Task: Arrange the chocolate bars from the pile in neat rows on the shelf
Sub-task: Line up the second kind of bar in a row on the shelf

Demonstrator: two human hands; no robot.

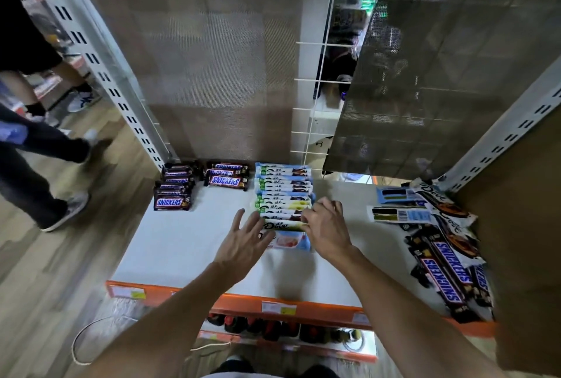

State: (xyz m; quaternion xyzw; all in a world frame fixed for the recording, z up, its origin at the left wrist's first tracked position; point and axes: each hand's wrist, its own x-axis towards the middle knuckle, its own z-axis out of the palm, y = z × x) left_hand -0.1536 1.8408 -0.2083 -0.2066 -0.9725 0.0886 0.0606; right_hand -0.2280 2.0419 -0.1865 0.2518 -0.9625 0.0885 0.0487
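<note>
On the white shelf a row of Dove bars runs from the back toward me. My right hand pinches the right end of the nearest white-green Dove bar in that row. My left hand hovers with fingers spread at that bar's left end, over a pink-and-blue Dove bar lying in front. Two rows of Snickers bars sit at the back left. The loose pile of Snickers and Dove bars lies at the right.
An orange price rail edges the shelf front, with bottles on the shelf below. Mesh panels and a white wire grid back the shelf. A cardboard wall stands at the right. People's legs stand on the floor at left.
</note>
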